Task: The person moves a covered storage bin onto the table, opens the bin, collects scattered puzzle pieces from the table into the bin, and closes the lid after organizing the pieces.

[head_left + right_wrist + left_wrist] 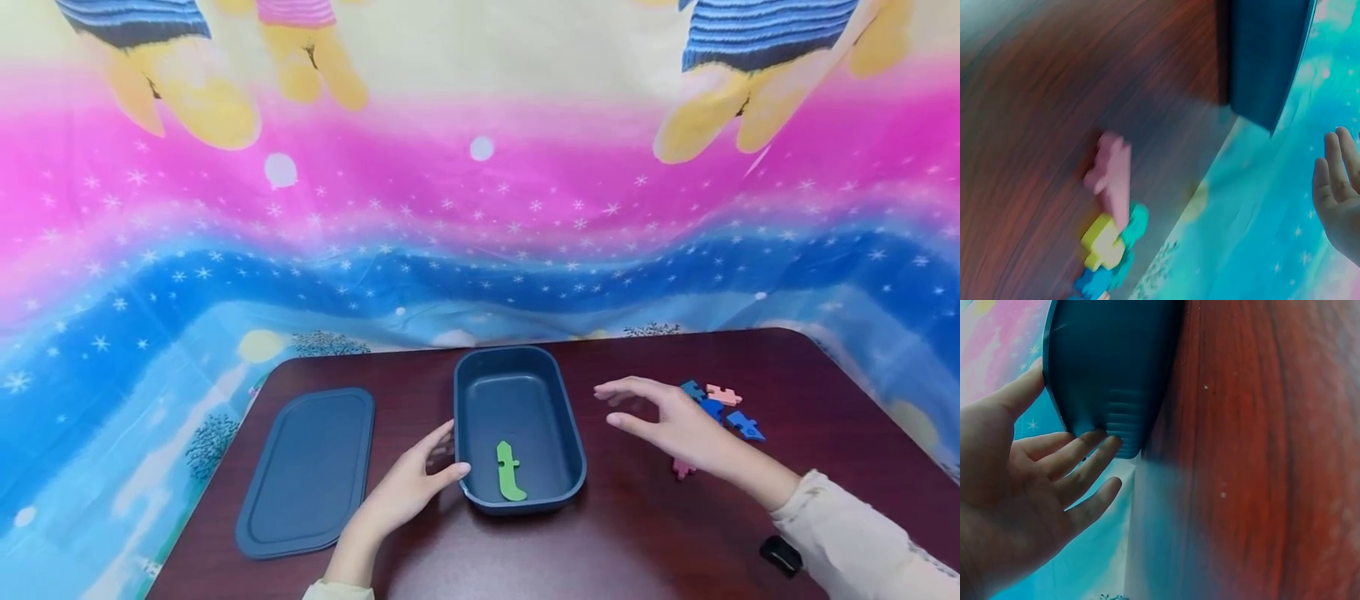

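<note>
A dark blue-grey plastic box stands lidless on the table. My left hand holds its left side, thumb at the rim and fingers against the outer wall. Inside the box, toward the near end, lies a green foam puzzle piece with a curved tip. My right hand hovers right of the box, fingers extended with nothing in them. Under and behind it are several loose puzzle pieces, among them a blue piece and a salmon piece. The right wrist view also reveals a yellow piece and a pink piece.
The matching flat lid lies on the table to the left of the box. A small black object is by the right sleeve. Behind the dark reddish table hangs a colourful printed cloth.
</note>
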`<move>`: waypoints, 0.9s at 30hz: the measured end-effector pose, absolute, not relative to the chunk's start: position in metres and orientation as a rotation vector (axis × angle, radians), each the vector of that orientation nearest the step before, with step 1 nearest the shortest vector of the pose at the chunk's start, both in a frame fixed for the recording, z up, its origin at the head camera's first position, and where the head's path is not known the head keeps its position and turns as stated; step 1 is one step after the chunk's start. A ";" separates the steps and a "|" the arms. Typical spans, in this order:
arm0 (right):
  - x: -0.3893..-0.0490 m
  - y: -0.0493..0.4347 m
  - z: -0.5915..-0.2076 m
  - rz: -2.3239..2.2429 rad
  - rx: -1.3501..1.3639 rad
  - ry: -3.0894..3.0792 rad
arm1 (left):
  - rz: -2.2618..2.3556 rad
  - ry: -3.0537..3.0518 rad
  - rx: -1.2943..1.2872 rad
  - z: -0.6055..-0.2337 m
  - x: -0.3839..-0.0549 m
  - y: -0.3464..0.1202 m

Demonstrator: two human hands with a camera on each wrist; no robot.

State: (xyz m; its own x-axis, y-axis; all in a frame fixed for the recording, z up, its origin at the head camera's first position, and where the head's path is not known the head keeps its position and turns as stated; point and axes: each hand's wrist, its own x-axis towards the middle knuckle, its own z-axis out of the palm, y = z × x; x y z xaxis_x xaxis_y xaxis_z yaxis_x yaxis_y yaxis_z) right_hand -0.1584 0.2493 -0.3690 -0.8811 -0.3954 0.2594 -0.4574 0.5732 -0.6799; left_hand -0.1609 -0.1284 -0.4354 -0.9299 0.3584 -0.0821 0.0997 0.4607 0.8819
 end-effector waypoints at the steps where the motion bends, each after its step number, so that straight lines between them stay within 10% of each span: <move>1: -0.157 0.254 -0.368 1.197 0.723 -2.717 | 1.453 2.459 0.396 -0.435 -0.161 -0.128; 27: -0.138 0.315 -0.380 0.969 0.542 -2.748 | 1.460 2.466 0.389 -0.435 -0.160 -0.128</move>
